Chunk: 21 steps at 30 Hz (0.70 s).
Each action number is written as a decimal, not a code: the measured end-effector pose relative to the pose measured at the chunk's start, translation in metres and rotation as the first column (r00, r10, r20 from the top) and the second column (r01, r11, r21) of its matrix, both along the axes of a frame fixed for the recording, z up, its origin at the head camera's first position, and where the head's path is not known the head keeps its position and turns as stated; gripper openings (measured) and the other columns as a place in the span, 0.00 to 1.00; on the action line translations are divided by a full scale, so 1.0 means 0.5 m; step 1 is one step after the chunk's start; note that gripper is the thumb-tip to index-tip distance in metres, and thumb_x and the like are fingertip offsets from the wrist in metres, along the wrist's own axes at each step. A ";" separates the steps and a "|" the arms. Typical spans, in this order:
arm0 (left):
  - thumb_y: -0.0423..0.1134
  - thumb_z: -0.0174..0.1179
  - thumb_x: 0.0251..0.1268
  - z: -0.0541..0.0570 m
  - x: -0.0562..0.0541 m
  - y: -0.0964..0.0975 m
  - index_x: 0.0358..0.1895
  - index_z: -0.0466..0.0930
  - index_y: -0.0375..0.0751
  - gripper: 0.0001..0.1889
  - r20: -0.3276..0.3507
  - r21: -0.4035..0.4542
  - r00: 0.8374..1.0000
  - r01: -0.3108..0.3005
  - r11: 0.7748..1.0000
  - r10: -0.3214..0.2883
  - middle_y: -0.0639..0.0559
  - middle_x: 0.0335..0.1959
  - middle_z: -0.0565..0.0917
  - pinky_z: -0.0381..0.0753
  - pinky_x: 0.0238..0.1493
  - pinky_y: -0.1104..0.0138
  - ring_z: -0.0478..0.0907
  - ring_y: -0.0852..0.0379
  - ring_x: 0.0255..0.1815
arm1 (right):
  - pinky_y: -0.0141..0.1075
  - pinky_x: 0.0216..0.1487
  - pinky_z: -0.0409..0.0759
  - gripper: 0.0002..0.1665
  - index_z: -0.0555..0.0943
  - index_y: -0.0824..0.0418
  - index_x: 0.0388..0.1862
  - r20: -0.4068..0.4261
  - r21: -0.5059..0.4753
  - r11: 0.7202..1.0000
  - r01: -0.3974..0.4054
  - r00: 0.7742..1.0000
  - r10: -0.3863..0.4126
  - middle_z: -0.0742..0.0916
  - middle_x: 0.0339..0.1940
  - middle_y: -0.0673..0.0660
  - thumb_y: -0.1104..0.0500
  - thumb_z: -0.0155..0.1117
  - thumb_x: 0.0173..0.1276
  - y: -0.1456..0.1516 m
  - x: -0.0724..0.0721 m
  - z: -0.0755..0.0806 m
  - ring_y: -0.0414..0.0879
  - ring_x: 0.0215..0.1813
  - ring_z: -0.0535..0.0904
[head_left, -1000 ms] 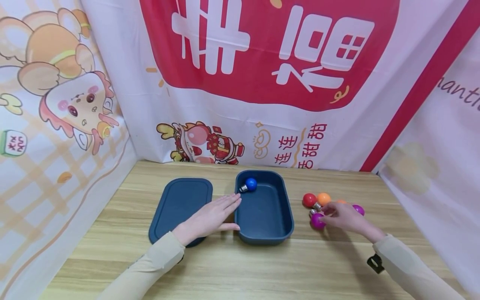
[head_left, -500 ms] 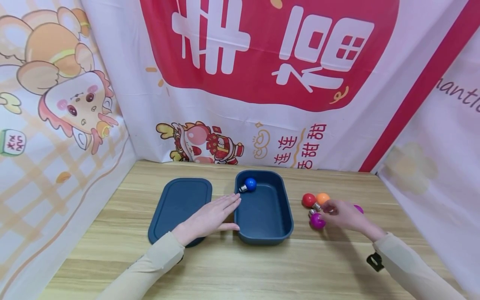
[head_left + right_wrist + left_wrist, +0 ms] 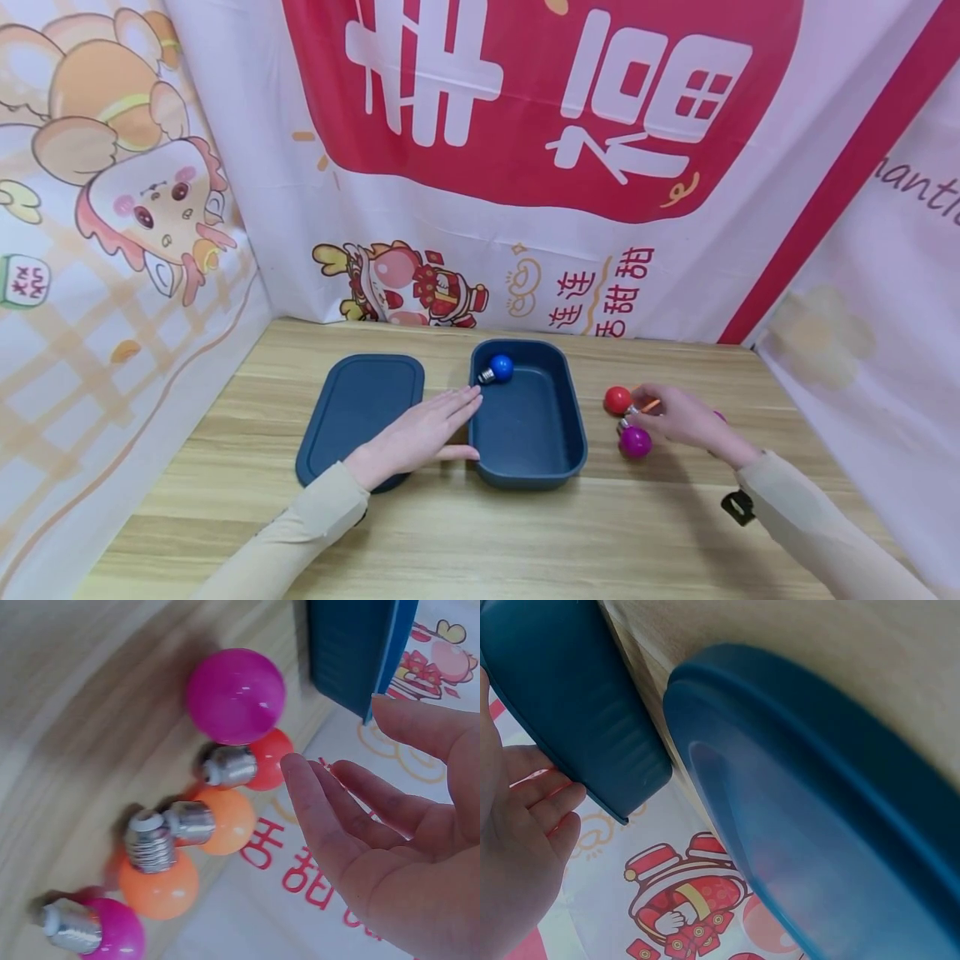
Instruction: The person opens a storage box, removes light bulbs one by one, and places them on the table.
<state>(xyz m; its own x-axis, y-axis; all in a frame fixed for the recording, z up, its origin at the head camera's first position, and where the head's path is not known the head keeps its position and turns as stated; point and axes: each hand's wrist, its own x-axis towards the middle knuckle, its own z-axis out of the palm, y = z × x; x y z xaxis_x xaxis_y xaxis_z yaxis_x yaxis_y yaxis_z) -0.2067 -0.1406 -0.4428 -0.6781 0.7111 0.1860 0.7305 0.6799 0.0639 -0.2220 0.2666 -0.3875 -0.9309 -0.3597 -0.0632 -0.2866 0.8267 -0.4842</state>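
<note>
My left hand (image 3: 420,433) has straight fingers against the left rim of a dark blue rectangular box (image 3: 528,429); the left wrist view shows the fingertips at its edge. One blue light bulb (image 3: 501,367) lies inside, toward the back left corner. To the box's right, my right hand (image 3: 678,414) hovers around the bulbs, thumb and fingers apart and holding nothing. Near its fingertips are a red bulb (image 3: 618,400) and a purple bulb (image 3: 636,442). In the right wrist view, two orange bulbs (image 3: 229,820) and another purple bulb (image 3: 116,930) lie on the table, mostly hidden from the head view.
The matching flat lid (image 3: 363,417) lies left of the box, partly under the left forearm. A wooden table (image 3: 480,542) carries everything. Printed cloth (image 3: 270,250) hangs along the back and both sides.
My right hand has shifted slightly left and toward the back, from beside the front purple bulb to over an orange one. The left hand and the box stay in place.
</note>
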 end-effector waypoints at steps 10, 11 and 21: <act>0.63 0.55 0.68 0.001 -0.002 -0.003 0.76 0.61 0.38 0.41 0.003 0.010 1.000 0.002 1.000 -0.002 0.42 0.78 0.63 0.66 0.76 0.51 0.62 0.45 0.78 | 0.46 0.48 0.88 0.23 0.80 0.66 0.56 -0.001 -0.025 0.999 -0.026 1.000 0.026 0.87 0.51 0.67 0.53 0.67 0.69 -0.050 -0.030 0.038 0.53 0.48 0.86; 0.63 0.55 0.68 0.001 -0.002 -0.003 0.76 0.61 0.38 0.42 0.000 0.007 1.000 0.002 1.000 -0.002 0.42 0.78 0.63 0.66 0.76 0.52 0.62 0.45 0.78 | 0.46 0.48 0.88 0.23 0.80 0.66 0.56 -0.003 -0.022 0.999 -0.030 1.000 0.030 0.87 0.52 0.67 0.52 0.67 0.69 -0.056 -0.032 0.040 0.53 0.48 0.86; 0.66 0.51 0.69 -0.001 -0.003 -0.003 0.76 0.61 0.39 0.42 0.007 -0.010 1.000 0.002 1.000 -0.002 0.43 0.78 0.62 0.66 0.76 0.52 0.62 0.45 0.78 | 0.44 0.48 0.88 0.24 0.81 0.67 0.56 -0.014 -0.017 0.997 -0.081 0.997 0.081 0.87 0.53 0.66 0.51 0.67 0.69 -0.119 -0.055 0.056 0.54 0.50 0.87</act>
